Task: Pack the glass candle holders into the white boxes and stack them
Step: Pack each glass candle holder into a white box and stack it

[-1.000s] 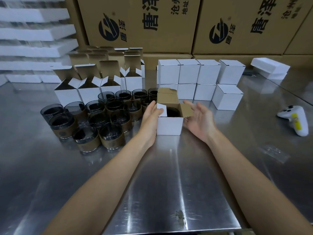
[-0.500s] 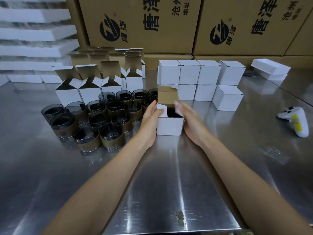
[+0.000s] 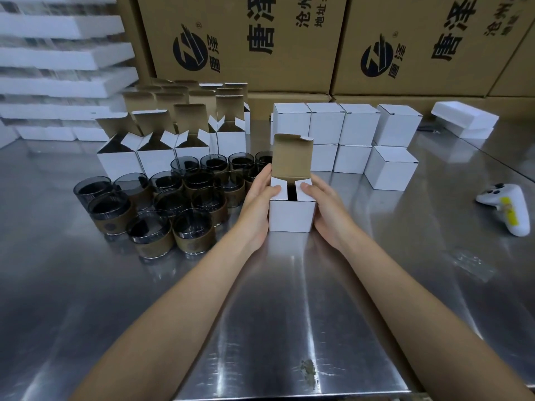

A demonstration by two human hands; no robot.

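Observation:
A small white box (image 3: 291,216) stands on the steel table (image 3: 289,314) between my hands. Its two side flaps are folded down over the opening, and its brown-lined lid flap stands upright. My left hand (image 3: 257,204) grips the box's left side with the thumb pressing the left flap. My right hand (image 3: 327,206) grips the right side with the thumb on the right flap. A dark gap shows between the flaps; the contents are hidden. Several smoky glass candle holders (image 3: 162,209) with brown bands cluster to the left. Closed white boxes (image 3: 341,134) are stacked two high behind.
Open empty white boxes (image 3: 156,151) stand in rows behind the candle holders. Large printed cardboard cartons (image 3: 240,41) line the back. White foam trays (image 3: 58,56) are piled at far left, a foam piece (image 3: 466,118) and a white controller (image 3: 506,208) lie at right.
My right hand closed in on the box and both side flaps were folded down over the opening. The lid flap now stands upright.

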